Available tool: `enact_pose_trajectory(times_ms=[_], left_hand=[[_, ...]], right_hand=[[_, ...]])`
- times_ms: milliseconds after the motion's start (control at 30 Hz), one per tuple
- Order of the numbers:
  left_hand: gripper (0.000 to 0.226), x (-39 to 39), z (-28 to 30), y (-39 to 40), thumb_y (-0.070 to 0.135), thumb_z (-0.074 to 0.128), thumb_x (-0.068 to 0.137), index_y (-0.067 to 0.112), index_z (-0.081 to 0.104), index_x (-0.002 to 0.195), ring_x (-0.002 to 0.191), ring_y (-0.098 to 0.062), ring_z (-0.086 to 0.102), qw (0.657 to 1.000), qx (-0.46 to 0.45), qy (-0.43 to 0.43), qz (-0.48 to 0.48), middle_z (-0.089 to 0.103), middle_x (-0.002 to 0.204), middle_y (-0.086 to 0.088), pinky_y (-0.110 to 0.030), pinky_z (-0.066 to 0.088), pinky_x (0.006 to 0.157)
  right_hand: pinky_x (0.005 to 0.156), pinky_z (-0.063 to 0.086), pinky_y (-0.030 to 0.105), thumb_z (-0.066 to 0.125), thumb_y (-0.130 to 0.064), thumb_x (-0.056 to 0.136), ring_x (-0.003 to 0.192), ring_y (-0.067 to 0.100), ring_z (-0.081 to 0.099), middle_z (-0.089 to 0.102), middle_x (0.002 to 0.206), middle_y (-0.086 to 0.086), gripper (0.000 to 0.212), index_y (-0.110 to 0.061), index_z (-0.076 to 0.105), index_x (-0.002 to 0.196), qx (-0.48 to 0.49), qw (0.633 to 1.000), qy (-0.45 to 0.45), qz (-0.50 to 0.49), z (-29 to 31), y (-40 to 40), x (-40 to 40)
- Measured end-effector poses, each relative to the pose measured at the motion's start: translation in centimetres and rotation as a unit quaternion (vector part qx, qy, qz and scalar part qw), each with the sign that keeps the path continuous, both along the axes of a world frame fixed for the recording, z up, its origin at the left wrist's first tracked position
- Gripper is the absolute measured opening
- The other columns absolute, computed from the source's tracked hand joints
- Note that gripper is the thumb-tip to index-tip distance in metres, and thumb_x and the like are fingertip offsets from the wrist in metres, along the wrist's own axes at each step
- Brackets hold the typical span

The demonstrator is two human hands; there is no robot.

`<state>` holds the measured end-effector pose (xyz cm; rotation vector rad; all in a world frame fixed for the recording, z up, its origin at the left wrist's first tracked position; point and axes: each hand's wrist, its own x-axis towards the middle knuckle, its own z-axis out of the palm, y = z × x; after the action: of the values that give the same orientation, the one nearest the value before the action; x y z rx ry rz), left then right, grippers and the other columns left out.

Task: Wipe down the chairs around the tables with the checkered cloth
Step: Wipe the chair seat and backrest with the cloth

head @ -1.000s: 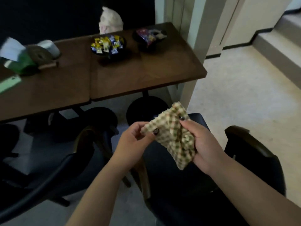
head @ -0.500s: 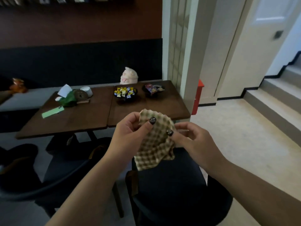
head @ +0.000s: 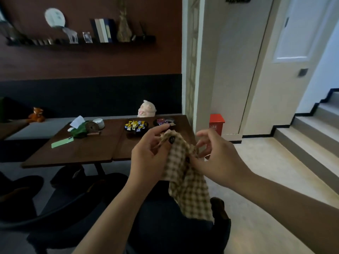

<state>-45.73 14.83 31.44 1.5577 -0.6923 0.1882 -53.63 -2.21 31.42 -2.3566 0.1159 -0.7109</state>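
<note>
The checkered cloth (head: pixel 187 182), beige and brown, hangs in front of me between both hands. My left hand (head: pixel 149 158) pinches its top edge with thumb and fingers. My right hand (head: pixel 214 158) pinches the cloth's right side with its thumb, the other fingers spread above. Below the cloth stands a dark upholstered chair (head: pixel 170 228) with a wooden arm tip at its right. A second dark chair (head: pixel 60 204) is to its left. Both face the brown wooden tables (head: pixel 88 151).
On the tables lie a green phone (head: pixel 62 142), a tissue holder (head: pixel 80 128) and two bowls of sweets (head: pixel 135 125). A pink plush (head: pixel 146 109) sits on the bench behind. A red box (head: pixel 216 123) stands by the pillar; steps (head: pixel 308 136) rise at the right.
My head has tilted up, so the wall shelf came into view. The cloth has been shaken out from a bunched fold and hangs longer, with my hands a little further apart.
</note>
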Motion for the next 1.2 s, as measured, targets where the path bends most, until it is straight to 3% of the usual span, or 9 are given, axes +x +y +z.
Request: enact_pose_trajectory(times_ms=[167, 367, 533, 633, 833, 900, 1000, 1100, 1200], left_hand=[[0.029, 1.3, 1.3, 0.6, 0.01, 0.06, 0.093, 0.031, 0.068, 0.111, 0.092, -0.001, 0.066, 0.997, -0.012, -0.048, 0.067, 0.071, 0.098, 0.017, -0.01, 0.05, 0.073], [0.018, 4.0, 0.7, 3.0, 0.02, 0.064, 0.092, 0.036, 0.07, 0.089, 0.082, -0.001, 0.065, 0.994, 0.028, -0.022, 0.099, 0.071, 0.085, 0.017, -0.016, 0.052, 0.071], [0.012, 5.8, 0.4, 3.9, 0.024, 0.069, 0.088, 0.035, 0.07, 0.083, 0.104, -0.001, 0.058, 0.99, 0.047, 0.067, 0.118, 0.059, 0.118, 0.012, -0.023, 0.051, 0.085], [0.019, 6.0, 1.3, 4.2, 0.025, 0.067, 0.09, 0.033, 0.072, 0.073, 0.087, -0.005, 0.066, 0.988, 0.007, 0.129, 0.082, 0.073, 0.093, 0.008, -0.017, 0.051, 0.071], [0.013, 4.9, 3.5, 4.0, 0.03, 0.067, 0.089, 0.027, 0.076, 0.08, 0.071, -0.007, 0.069, 0.983, -0.004, 0.184, -0.019, 0.074, 0.08, 0.003, -0.021, 0.053, 0.058], [0.015, 4.5, 4.2, 3.9, 0.026, 0.066, 0.09, 0.024, 0.076, 0.079, 0.068, -0.009, 0.069, 0.975, -0.021, 0.217, -0.036, 0.074, 0.079, 0.001, -0.021, 0.053, 0.054], [0.018, 4.1, 4.9, 3.7, 0.027, 0.065, 0.091, 0.023, 0.076, 0.077, 0.066, -0.01, 0.069, 0.965, -0.031, 0.254, -0.053, 0.075, 0.079, -0.001, -0.022, 0.052, 0.051], [0.021, 3.8, 4.9, 3.5, 0.029, 0.063, 0.092, 0.025, 0.077, 0.077, 0.072, -0.013, 0.07, 0.962, -0.033, 0.264, -0.067, 0.075, 0.083, -0.002, -0.029, 0.054, 0.06], [0.023, 3.7, 4.3, 3.5, 0.025, 0.06, 0.093, 0.021, 0.077, 0.077, 0.078, -0.017, 0.07, 0.955, -0.034, 0.286, -0.069, 0.075, 0.086, -0.004, -0.036, 0.056, 0.073]], right_hand=[[0.06, 0.041, 0.008, 0.063, -0.013, 0.081, 0.074, -0.003, 0.056, 0.061, 0.079, -0.016, 0.022, -0.033, 0.056, 0.082, 0.004, 0.999, 0.043, -0.021, -0.1, -0.1, 1.1], [0.067, 0.053, 0.019, 0.055, -0.001, 0.088, 0.079, 0.003, 0.065, 0.067, 0.086, -0.01, 0.03, -0.031, 0.054, 0.095, 0.139, 0.986, 0.056, 0.068, 0.5, -1.0, -0.1], [0.066, 0.051, 0.015, 0.051, 0.013, 0.085, 0.08, 0.001, 0.066, 0.069, 0.102, -0.005, 0.039, -0.021, 0.068, 0.075, 0.174, 0.965, 0.093, 0.173, 3.2, -1.2, -1.0], [0.067, 0.054, 0.017, 0.05, 0.017, 0.084, 0.095, 0.003, 0.067, 0.07, 0.108, -0.014, 0.044, -0.015, 0.076, 0.069, 0.174, 0.956, 0.1, 0.214, 4.7, -0.2, -1.1], [0.075, 0.048, 0.007, 0.052, 0.002, 0.076, 0.101, -0.005, 0.063, 0.07, 0.109, -0.019, 0.031, -0.016, 0.078, 0.077, 0.043, 0.964, 0.021, 0.263, 7.8, 2.8, -2.3], [0.07, 0.048, 0.005, 0.052, -0.003, 0.076, 0.094, -0.007, 0.065, 0.07, 0.104, -0.023, 0.032, -0.02, 0.079, 0.078, 0.007, 0.967, 0.065, 0.247, 8.7, 3.1, -2.4], [0.079, 0.052, 0.013, 0.055, 0.0, 0.079, 0.091, -0.002, 0.066, 0.07, 0.097, -0.027, 0.036, -0.026, 0.079, 0.086, -0.063, 0.969, 0.144, 0.19, 9.3, 2.9, -2.1], [0.083, 0.048, 0.009, 0.061, 0.002, 0.08, 0.096, -0.007, 0.06, 0.065, 0.105, -0.023, 0.043, -0.029, 0.073, 0.108, -0.123, 0.966, 0.159, 0.161, 8.8, 2.5, -1.9], [0.08, 0.048, 0.008, 0.075, -0.007, 0.079, 0.089, -0.008, 0.059, 0.066, 0.096, -0.019, 0.032, -0.027, 0.074, 0.103, -0.154, 0.976, 0.093, 0.124, 7.7, 2.5, -1.9]])
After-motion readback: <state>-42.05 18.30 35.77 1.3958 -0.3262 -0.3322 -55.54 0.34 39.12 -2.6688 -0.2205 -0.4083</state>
